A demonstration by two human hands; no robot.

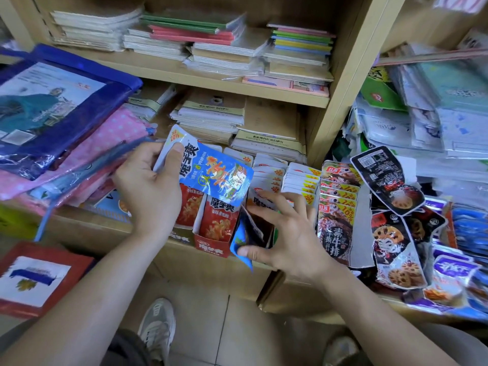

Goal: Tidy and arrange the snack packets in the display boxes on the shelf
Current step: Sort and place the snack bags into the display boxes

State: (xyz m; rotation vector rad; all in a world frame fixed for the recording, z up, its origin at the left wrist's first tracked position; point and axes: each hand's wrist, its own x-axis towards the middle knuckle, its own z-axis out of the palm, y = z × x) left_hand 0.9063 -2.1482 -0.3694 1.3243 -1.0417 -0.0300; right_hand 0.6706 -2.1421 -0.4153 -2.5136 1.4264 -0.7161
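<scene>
Left end of shelf: blue and pink plastic-wrapped goods [66, 122] lie stacked, overhanging the front edge.

Left hand [150, 186] grips a blue snack packet [211, 175] by its upper left corner, thumb across the face and fingers behind. The packet is held tilted in the air, above the red display box [210, 245]. That box stands at the front edge of the shelf and contains red packets [217, 223], upright.

Immediately right of the box, a second blue packet [239, 245] leans at an angle against some dark packets. What holds them is hidden.

Right hand [286, 239] is over this group, fingers spread and nearly straight. The thumb tip touches the second blue packet's lower edge, and nothing is enclosed.

Behind the hands: white-topped packets [272, 175] filed upright in rows.

Further right: a row of brown packets [335, 207], then black packets [390, 186] lying loose and overlapping.

Shelves above: stacked notebooks [224, 48].
</scene>
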